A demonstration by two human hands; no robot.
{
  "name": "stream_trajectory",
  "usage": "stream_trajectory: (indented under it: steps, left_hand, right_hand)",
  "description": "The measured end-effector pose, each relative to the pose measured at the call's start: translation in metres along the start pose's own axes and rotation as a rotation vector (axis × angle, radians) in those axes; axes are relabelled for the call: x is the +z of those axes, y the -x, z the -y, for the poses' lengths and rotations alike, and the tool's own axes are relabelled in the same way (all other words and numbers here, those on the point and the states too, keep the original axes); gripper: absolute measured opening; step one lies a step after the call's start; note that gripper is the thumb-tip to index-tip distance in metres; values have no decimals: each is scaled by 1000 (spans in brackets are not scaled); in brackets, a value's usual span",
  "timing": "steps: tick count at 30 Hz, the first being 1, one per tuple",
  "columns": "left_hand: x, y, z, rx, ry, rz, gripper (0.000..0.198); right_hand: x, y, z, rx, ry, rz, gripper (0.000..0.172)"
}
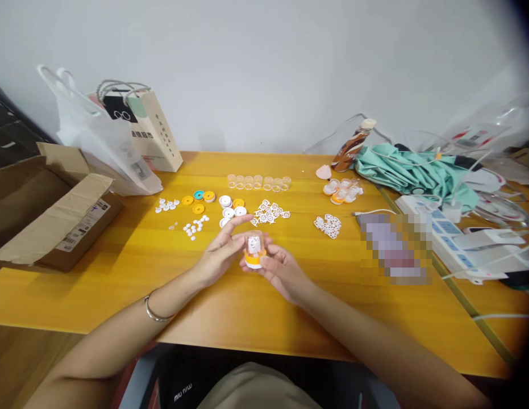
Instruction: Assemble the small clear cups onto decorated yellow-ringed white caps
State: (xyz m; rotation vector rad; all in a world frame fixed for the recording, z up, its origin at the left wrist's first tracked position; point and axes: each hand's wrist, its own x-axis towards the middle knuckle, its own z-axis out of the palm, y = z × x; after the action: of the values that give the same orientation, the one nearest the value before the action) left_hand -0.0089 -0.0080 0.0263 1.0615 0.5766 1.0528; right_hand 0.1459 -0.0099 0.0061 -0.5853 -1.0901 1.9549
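Between my hands, upright, is a small item point(254, 253) with a clear dome, white pieces inside and an orange and white base. My right hand point(285, 271) grips its base from the right. My left hand point(224, 250) touches the dome from the left, its index finger stretched out. Just beyond lie white wheel-shaped pieces point(270, 212). White and orange round caps point(233, 210) are left of them, with more orange and teal caps point(198, 199) further left. Clear cups point(258, 182) stand in a row behind. Several items with clear tops and orange bases point(343, 191) sit at the back right.
Small white discs point(196, 227) and white openwork pieces point(328, 225) lie on the table point(204, 318). An open cardboard box point(89, 227) and bags point(157, 130) stand left. On the right are a bottle point(352, 149), teal cloth point(417, 173), a blurred-out object point(394, 250) and a power strip point(447, 238).
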Motion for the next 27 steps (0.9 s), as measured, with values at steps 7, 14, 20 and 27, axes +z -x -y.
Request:
stream_trajectory:
  steps: [7, 14, 20, 27]
  left_hand:
    - [-3, -1, 4, -37, -49, 25, 37]
    - [1, 1, 6, 108, -66, -67, 57]
    - [0, 0, 7, 33, 22, -30, 48]
    - [-1, -3, 7, -51, 62, 12, 54]
  right_hand:
    - [-1, -2, -3, -28, -22, -67, 33]
    - [-1, -1, -3, -31, 8, -62, 33]
    - [0, -1, -3, -60, 53, -70, 36]
    - [1, -1, -2, -76, 19, -83, 27]
